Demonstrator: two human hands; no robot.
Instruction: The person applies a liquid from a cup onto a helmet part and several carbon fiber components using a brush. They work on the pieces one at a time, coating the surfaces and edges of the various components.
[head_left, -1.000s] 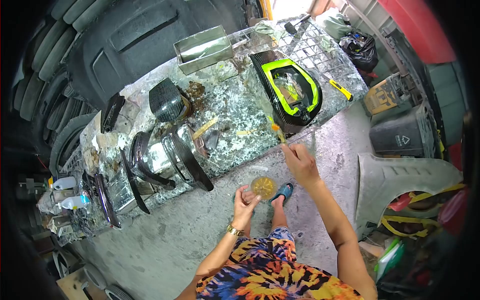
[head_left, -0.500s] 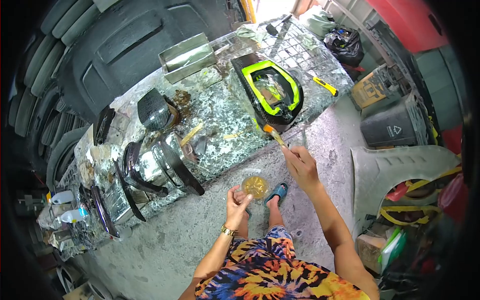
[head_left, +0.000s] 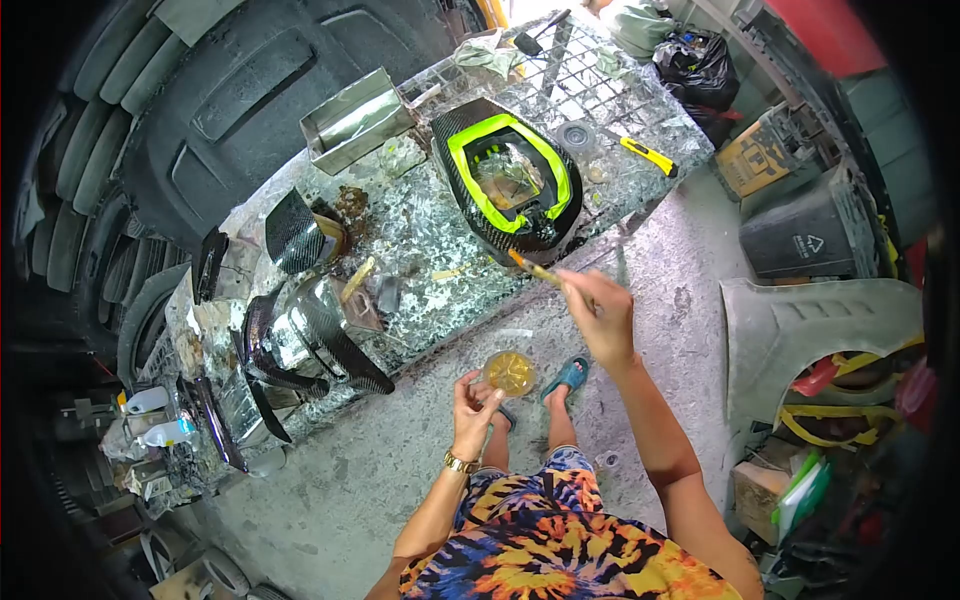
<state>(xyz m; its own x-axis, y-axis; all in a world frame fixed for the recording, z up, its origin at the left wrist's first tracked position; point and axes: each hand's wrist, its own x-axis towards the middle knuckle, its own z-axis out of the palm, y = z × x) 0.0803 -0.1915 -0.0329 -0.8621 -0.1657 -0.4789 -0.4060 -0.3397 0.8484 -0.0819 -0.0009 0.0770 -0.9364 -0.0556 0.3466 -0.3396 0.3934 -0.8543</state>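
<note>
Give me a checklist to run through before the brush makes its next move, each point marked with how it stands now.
1. Brush gripped in the right hand: ok.
2. Cup held in the left hand, with yellowish liquid in it: ok.
3. Brush tip touching the black part with the green rim: cannot tell; it is at the near edge, but contact is unclear.
4. Cup over the table to catch drips: not ok; it is out past the table's edge.
5. Yellow knife lying apart from the black part: ok.
6. Gloves on: not ok; both hands are bare.
</note>
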